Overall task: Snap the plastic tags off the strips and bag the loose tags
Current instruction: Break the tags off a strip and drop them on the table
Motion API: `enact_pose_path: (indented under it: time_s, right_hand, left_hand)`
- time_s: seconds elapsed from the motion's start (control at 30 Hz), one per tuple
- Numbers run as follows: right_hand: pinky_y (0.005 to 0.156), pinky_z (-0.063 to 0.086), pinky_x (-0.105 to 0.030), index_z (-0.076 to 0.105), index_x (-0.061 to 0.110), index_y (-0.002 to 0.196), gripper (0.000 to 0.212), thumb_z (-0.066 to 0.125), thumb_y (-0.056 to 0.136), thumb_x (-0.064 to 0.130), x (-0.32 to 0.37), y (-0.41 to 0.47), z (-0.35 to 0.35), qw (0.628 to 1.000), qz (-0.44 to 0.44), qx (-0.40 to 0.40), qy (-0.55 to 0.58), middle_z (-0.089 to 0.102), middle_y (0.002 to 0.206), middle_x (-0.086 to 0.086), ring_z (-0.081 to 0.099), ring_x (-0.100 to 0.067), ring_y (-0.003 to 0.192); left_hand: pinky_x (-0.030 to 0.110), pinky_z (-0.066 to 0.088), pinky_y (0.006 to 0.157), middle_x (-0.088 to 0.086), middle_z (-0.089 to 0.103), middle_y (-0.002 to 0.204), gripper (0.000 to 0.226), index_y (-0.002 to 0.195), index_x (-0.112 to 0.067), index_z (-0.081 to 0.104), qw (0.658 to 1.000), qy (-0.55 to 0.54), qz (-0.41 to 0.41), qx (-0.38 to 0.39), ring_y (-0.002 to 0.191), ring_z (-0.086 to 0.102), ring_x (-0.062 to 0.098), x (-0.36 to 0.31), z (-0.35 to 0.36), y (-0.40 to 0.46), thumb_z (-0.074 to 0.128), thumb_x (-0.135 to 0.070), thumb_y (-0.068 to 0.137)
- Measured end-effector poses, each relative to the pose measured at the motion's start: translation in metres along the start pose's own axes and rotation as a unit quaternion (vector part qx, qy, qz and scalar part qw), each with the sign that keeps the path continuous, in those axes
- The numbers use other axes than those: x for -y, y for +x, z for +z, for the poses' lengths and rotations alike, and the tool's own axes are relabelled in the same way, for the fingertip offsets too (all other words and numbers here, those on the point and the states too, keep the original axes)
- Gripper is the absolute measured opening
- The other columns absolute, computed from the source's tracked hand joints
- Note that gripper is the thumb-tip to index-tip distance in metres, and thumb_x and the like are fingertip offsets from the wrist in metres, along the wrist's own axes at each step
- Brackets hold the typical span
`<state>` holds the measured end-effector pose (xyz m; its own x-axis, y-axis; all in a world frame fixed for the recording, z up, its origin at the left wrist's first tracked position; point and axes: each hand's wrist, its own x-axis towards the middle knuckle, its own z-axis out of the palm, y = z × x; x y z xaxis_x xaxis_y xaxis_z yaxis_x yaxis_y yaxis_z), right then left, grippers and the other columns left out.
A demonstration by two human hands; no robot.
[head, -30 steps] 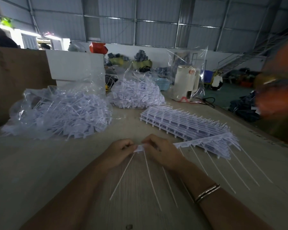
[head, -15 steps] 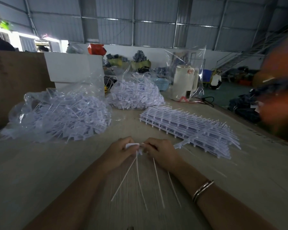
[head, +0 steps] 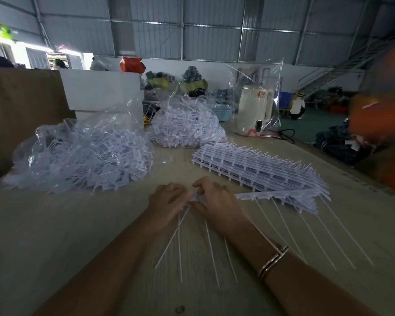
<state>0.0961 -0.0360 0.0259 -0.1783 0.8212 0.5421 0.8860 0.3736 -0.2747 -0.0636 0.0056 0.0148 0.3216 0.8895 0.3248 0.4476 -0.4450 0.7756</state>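
Wooden table (head: 55,236): left hand (head: 167,205) and right hand (head: 217,201) both pinch one tag strip (head: 271,194) at its near-left end.

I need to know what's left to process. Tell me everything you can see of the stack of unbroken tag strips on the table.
The stack of tag strips looks like pale lilac-white plastic: long rails with rows of small flat tags and thin tails bristling out to its far-right side. Several layers lie flat and slightly fanned on the table, right of the two bagged tag heaps. Neither hand touches it; the strip being worked lies against its near edge.
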Motion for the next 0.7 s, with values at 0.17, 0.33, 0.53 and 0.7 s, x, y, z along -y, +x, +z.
enact_pose_path:
  time_s: [0.17, 0.33, 0.53, 0.7]
  right_hand:
    - [0.103, 0.031, -0.025, 0.037, 0.017, 0.137, 0.057, 0.061, 0.088, 0.029, 0.022, -0.009, -0.009, 0.994, 0.031, -0.011, 0.105, 0.049, 0.134, 0.000, 0.041, -0.014, 0.125]
    - [0.093, 0.037, -0.006, 0.044, 0.041, 0.119, 0.039, 0.059, 0.086, 0.026, 0.051, -0.013, -0.034, 0.886, 0.058, -0.038, 0.459, 0.047, 0.128, 0.023, 0.040, 0.008, 0.122]
    - [0.098, 0.036, -0.030, 0.049, 0.023, 0.127, 0.037, 0.053, 0.091, 0.025, 0.007, -0.004, -0.031, 0.996, 0.045, 0.062, -0.048, 0.051, 0.130, 0.002, 0.047, -0.015, 0.118]
    - [0.087, 0.041, -0.032, 0.052, 0.025, 0.120, 0.033, 0.049, 0.091, 0.041, -0.008, -0.003, -0.006, 0.988, 0.048, 0.127, -0.072, 0.059, 0.115, -0.001, 0.056, -0.019, 0.100]
  left_hand:
    - [0.041, 0.047, 0.085, 0.014, 0.068, 0.088, 0.017, 0.080, -0.008, 0.068, 1.000, -0.012, 0.015, 0.007, 0.088, 0.062, 0.027, 0.002, -0.002, 0.006, 0.059, -0.017, 0.091]
    - [0.031, 0.044, 0.071, 0.008, 0.068, 0.076, 0.027, 0.061, -0.020, 0.059, 0.999, 0.021, -0.041, -0.003, 0.074, 0.062, 0.021, 0.004, -0.001, 0.010, 0.051, -0.036, 0.081]
    - [0.024, 0.036, 0.059, -0.001, 0.059, 0.061, 0.032, 0.060, -0.020, 0.055, 1.000, 0.012, -0.016, 0.000, 0.059, 0.052, 0.009, 0.003, -0.002, 0.007, 0.053, -0.011, 0.091]
    - [0.030, 0.031, 0.063, 0.015, 0.052, 0.068, 0.027, 0.068, 0.001, 0.053, 0.999, -0.042, -0.014, 0.011, 0.066, 0.047, 0.016, 0.001, -0.004, 0.005, 0.050, -0.007, 0.093]
